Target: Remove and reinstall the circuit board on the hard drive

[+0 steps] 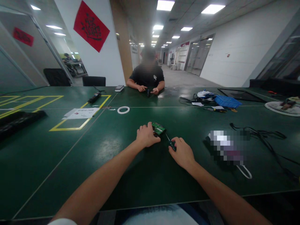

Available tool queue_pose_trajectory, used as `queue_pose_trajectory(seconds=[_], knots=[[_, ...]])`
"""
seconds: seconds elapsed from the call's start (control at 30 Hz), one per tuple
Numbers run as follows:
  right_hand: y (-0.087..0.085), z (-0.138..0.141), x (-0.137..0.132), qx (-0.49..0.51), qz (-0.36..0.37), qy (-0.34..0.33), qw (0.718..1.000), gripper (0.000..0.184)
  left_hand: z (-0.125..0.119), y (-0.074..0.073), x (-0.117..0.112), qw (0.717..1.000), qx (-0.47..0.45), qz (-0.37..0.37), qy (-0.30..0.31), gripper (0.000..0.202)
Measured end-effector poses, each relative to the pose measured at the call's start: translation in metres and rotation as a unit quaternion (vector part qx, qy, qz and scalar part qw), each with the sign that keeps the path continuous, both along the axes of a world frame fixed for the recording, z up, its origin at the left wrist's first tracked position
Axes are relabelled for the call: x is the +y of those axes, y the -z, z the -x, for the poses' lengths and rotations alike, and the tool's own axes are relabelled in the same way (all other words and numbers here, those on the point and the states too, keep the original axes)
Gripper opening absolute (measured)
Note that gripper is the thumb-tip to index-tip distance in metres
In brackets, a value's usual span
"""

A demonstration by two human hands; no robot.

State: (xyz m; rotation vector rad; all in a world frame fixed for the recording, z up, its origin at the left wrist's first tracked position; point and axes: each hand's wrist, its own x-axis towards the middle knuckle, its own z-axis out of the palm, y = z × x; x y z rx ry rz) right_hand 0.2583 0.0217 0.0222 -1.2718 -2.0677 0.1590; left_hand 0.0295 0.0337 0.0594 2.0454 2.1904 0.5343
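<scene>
A small green circuit board point(159, 128) with dark parts is held at an angle over the green tabletop in front of me. My left hand point(146, 135) grips its left side, thumb along the near edge, and covers part of it. In my right hand point(181, 151) is a screwdriver point(172, 146) with a dark handle, fingers closed round it. Its thin metal shaft points up and left, with the tip at or close to the board's right edge; whether it touches cannot be made out.
Opposite sits a person point(147, 76) holding a small dark object. A roll of white tape point(123, 110) and a paper sheet point(81, 113) lie to the left. On the right are a blue basket point(227, 101), pliers point(216, 109), black cables point(260, 132) and a blurred-out object point(227, 147).
</scene>
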Motion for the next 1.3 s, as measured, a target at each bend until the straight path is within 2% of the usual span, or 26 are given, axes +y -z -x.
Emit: queue_pose_trajectory(seconds=[0.1,0.17,0.23,0.33,0.37,0.43,0.53,0.6,0.67,0.8,0.83,0.9,0.97,1.03,1.1,1.17,1.23,1.3], knots=[[-0.010,0.016,0.001,0.135,0.029,0.007,0.990,0.033,-0.006,-0.020,0.003,0.999,-0.004,-0.022,-0.033,0.088],[-0.019,0.030,0.009,0.268,0.117,-0.020,0.956,0.039,-0.013,-0.037,0.005,0.998,-0.013,-0.031,-0.043,0.088],[-0.028,0.046,0.020,0.397,0.239,-0.090,0.882,0.048,-0.021,-0.054,0.008,0.998,-0.035,-0.028,-0.046,0.084],[-0.039,0.066,0.031,0.482,0.355,-0.208,0.773,0.060,-0.035,-0.074,0.013,0.996,-0.070,-0.014,-0.046,0.083],[-0.042,0.070,0.033,0.497,0.370,-0.232,0.750,0.061,-0.040,-0.078,0.015,0.996,-0.079,-0.009,-0.049,0.081],[-0.045,0.074,0.035,0.523,0.376,-0.255,0.721,0.061,-0.047,-0.082,0.017,0.995,-0.085,-0.006,-0.054,0.077],[-0.047,0.072,0.035,0.563,0.382,-0.255,0.687,0.062,-0.056,-0.082,0.016,0.996,-0.075,-0.012,-0.050,0.071],[-0.047,0.068,0.038,0.581,0.399,-0.250,0.664,0.068,-0.061,-0.080,0.013,0.996,-0.081,-0.015,-0.029,0.075],[-0.046,0.063,0.042,0.580,0.408,-0.247,0.660,0.075,-0.064,-0.079,0.011,0.995,-0.101,-0.019,-0.006,0.083],[-0.046,0.050,0.052,0.564,0.409,-0.231,0.679,0.081,-0.068,-0.076,0.012,0.989,-0.143,-0.037,0.017,0.083],[-0.047,0.046,0.054,0.570,0.414,-0.228,0.671,0.080,-0.068,-0.073,0.013,0.986,-0.155,-0.046,0.025,0.082],[-0.053,0.034,0.061,0.596,0.434,-0.235,0.634,0.076,-0.063,-0.060,0.011,0.980,-0.179,-0.073,0.046,0.081],[-0.064,0.016,0.071,0.620,0.458,-0.243,0.589,0.072,-0.053,-0.039,0.004,0.973,-0.193,-0.104,0.077,0.074],[-0.078,-0.009,0.086,0.631,0.483,-0.227,0.564,0.069,-0.039,-0.014,-0.010,0.975,-0.163,-0.091,0.122,0.068],[-0.092,-0.039,0.104,0.618,0.505,-0.175,0.576,0.066,-0.025,0.008,-0.026,0.976,-0.126,-0.034,0.177,0.061],[-0.104,-0.072,0.123,0.591,0.518,-0.112,0.608,0.063,-0.014,0.021,-0.041,0.968,-0.097,0.003,0.232,0.060],[-0.111,-0.104,0.140,0.575,0.511,-0.054,0.637,0.061,-0.008,0.025,-0.051,0.961,-0.083,0.018,0.265,0.061],[-0.113,-0.133,0.154,0.567,0.487,-0.008,0.664,0.061,-0.007,0.023,-0.056,0.958,-0.077,0.023,0.277,0.064]])
